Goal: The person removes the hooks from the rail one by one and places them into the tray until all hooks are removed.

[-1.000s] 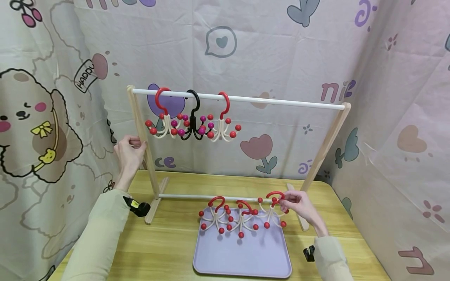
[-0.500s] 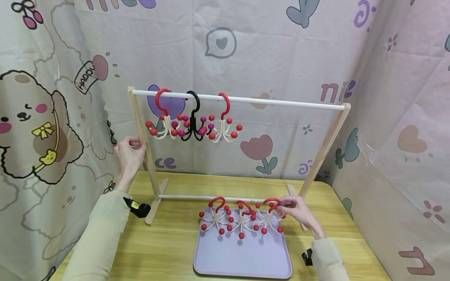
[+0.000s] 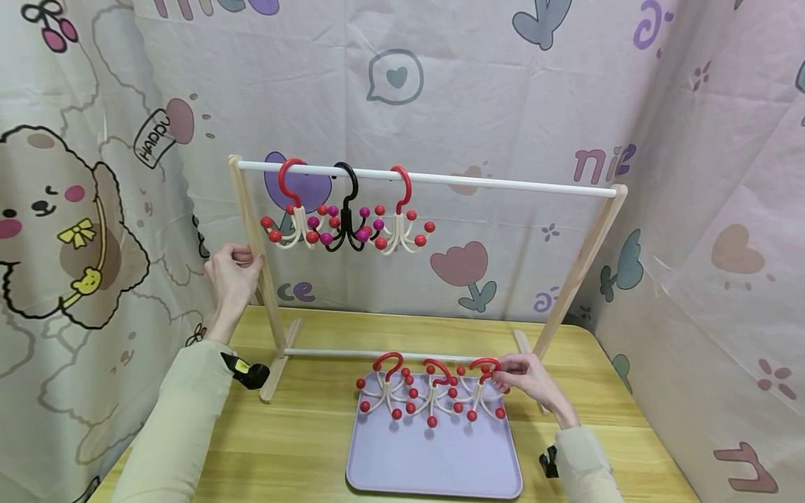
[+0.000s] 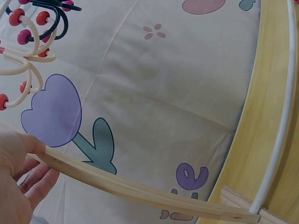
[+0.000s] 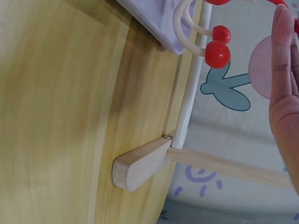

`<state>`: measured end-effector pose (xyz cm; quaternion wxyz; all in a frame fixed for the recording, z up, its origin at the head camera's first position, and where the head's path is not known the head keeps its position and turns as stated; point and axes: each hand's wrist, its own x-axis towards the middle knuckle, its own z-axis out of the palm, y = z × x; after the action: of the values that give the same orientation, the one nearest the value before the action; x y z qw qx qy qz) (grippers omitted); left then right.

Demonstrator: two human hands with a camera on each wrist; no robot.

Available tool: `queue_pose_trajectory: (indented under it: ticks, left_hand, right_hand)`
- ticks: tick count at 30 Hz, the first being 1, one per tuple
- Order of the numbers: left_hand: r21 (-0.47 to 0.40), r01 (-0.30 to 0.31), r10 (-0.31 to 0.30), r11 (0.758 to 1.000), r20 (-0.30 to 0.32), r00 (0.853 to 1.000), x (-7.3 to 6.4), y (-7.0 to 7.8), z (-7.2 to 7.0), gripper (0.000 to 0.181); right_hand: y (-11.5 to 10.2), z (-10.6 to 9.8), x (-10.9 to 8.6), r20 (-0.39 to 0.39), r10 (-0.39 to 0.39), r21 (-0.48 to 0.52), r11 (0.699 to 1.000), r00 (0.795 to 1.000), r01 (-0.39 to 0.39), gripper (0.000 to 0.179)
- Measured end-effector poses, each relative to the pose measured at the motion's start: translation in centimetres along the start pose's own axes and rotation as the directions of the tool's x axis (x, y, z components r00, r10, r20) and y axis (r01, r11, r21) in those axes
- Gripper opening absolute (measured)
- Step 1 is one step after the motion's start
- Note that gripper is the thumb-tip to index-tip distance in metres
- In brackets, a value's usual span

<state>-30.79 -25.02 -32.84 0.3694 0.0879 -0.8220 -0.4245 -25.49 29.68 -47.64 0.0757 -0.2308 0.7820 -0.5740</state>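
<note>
My left hand (image 3: pixel 233 283) holds the left wooden post (image 4: pixel 126 187) of a small clothes rack, thumb on one side and fingers on the other. At the tray's back right corner, my right hand (image 3: pixel 533 378) pinches the red hook of a cream octopus-shaped hanger (image 3: pixel 481 399) with red ball tips. Two like it, a middle hanger (image 3: pixel 434 397) and a left hanger (image 3: pixel 386 395), sit beside it along the back of the lilac tray (image 3: pixel 434 461). From the rack's white top rod (image 3: pixel 503 183) hang a red-hooked hanger (image 3: pixel 298 220), a black hanger (image 3: pixel 345 218) and another red-hooked hanger (image 3: pixel 399 223).
The rack stands on a wood-grain table (image 3: pixel 277 440), its lower white rod (image 3: pixel 339 353) running just behind the tray. On the right rise the other post (image 3: pixel 581 272) and its foot (image 5: pixel 140 165). A printed curtain (image 3: pixel 478 84) encloses the table at the back and sides.
My right hand has moved down and slightly left, bringing its hanger closer to the middle hanger at the tray's back right. The left hand stays on the post.
</note>
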Motion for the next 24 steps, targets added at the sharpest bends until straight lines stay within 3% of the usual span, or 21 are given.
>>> queue_pose_trajectory:
  ticks: [24]
  left_hand:
    - [-0.014,-0.029,0.029,0.999,-0.014,0.999,-0.01,-0.11,-0.01,0.024]
  right_hand:
    - [0.31,0.22,-0.07,-0.015,0.039,-0.001,0.999,0.999,-0.039,0.032]
